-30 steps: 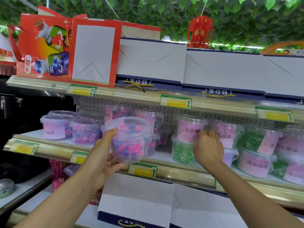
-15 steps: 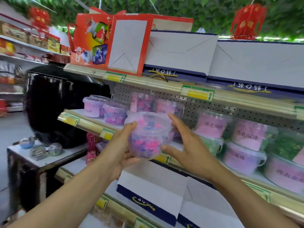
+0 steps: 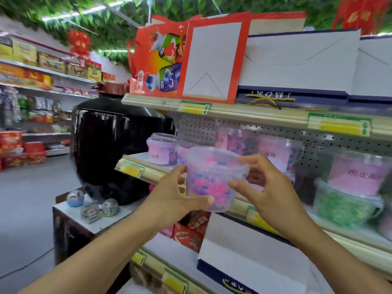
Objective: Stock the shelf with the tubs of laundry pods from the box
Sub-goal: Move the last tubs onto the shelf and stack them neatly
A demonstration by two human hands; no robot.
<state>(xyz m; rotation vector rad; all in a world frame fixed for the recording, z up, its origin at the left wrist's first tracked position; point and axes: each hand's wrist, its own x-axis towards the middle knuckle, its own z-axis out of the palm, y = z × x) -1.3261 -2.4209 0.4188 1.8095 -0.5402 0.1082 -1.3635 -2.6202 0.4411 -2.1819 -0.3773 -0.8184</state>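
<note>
A clear tub of pink and purple laundry pods (image 3: 212, 179) hangs in front of the middle shelf (image 3: 148, 169), held between both hands. My left hand (image 3: 176, 200) cups its left side and bottom. My right hand (image 3: 267, 194) grips its right side and rim. Behind it on the shelf stand more tubs: pink-labelled ones (image 3: 161, 150) at the left end, a pink one (image 3: 360, 172) stacked on a green one (image 3: 345, 206) at the right. The box is not in view.
A large black jar (image 3: 112, 145) stands on a low stand (image 3: 70, 211) left of the shelf, with small foil-wrapped items (image 3: 91, 211). Red and white paper bags (image 3: 212, 60) fill the top shelf. White bags (image 3: 244, 251) sit below. An aisle opens to the left.
My right hand left the shelf tubs and came onto the held tub, which both hands now grip. The view has swung left, toward the shelf's left end.
</note>
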